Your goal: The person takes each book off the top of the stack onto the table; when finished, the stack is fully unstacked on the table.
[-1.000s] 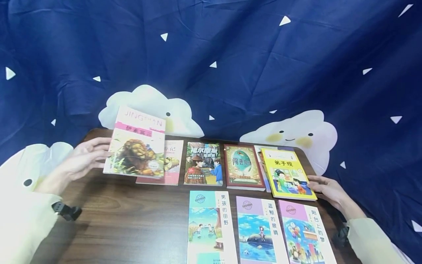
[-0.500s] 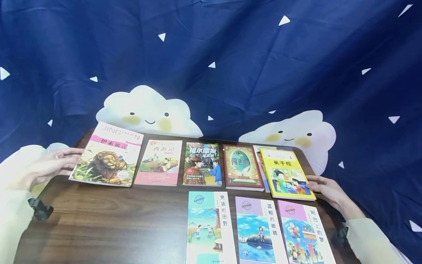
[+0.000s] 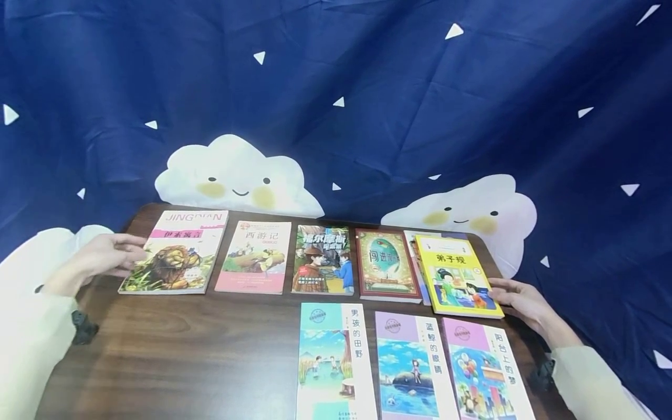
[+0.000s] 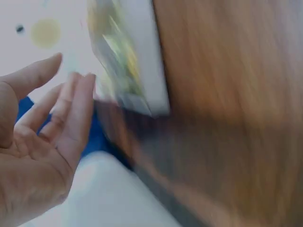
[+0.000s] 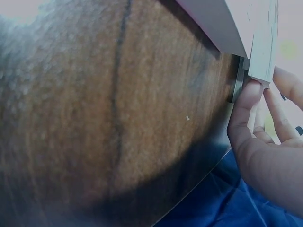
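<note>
In the head view, a book with a lion on its cover (image 3: 175, 254) lies flat at the left end of the back row. My left hand (image 3: 107, 256) is at its left edge, fingers extended. The left wrist view is blurred; there the fingers (image 4: 80, 109) are fairly straight and the thumb stands off from them, beside the book's edge. On the right, a yellow-covered book (image 3: 459, 277) is tilted over another book that it partly hides. My right hand (image 3: 530, 306) pinches its right edge; the right wrist view shows the thumb (image 5: 246, 106) against its corner.
Along the back row lie a pink book (image 3: 254, 256), a detective-cover book (image 3: 324, 259) and a red-bordered book (image 3: 389, 265). In front are a green-topped book (image 3: 336, 361), a whale book (image 3: 412, 373) and a balloon book (image 3: 483, 370). A blue curtain (image 3: 336, 146) hangs behind the wooden table (image 3: 199, 350).
My left hand carried the lion book leftward from over the pink book, lowered it onto the table beside it and straightened it. The right hand and yellow book stayed nearly still.
</note>
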The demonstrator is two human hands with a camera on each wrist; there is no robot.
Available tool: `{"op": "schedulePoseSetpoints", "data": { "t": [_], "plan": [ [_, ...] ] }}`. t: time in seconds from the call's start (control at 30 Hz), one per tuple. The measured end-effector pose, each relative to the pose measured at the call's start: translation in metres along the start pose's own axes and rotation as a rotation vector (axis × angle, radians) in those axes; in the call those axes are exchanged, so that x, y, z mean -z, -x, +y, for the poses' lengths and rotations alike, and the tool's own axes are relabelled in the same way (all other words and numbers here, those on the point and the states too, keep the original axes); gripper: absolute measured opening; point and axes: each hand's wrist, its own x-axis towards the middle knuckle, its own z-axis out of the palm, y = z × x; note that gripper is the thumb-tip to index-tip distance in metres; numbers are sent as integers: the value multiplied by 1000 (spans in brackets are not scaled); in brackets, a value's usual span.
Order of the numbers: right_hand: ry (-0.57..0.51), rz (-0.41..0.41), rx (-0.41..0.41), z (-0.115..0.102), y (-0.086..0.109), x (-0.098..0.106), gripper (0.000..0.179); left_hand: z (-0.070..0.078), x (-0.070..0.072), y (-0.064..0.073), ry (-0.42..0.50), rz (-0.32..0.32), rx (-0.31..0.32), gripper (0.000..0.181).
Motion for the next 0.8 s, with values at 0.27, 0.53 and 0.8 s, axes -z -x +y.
{"op": "schedulePoseSetpoints", "data": {
  "t": [0.27, 0.53, 0.8],
  "plan": [
    [-13, 0, 12, 1, 0, 1, 78, 94, -104, -25, 211, 46, -162, 55],
    [13, 2, -5, 1, 1, 2, 80, 191, -244, -41, 455, -109, -230, 47],
    [20, 4, 14, -1, 2, 0, 80, 252, -350, -52, 619, -246, -167, 44]
  ]
}}
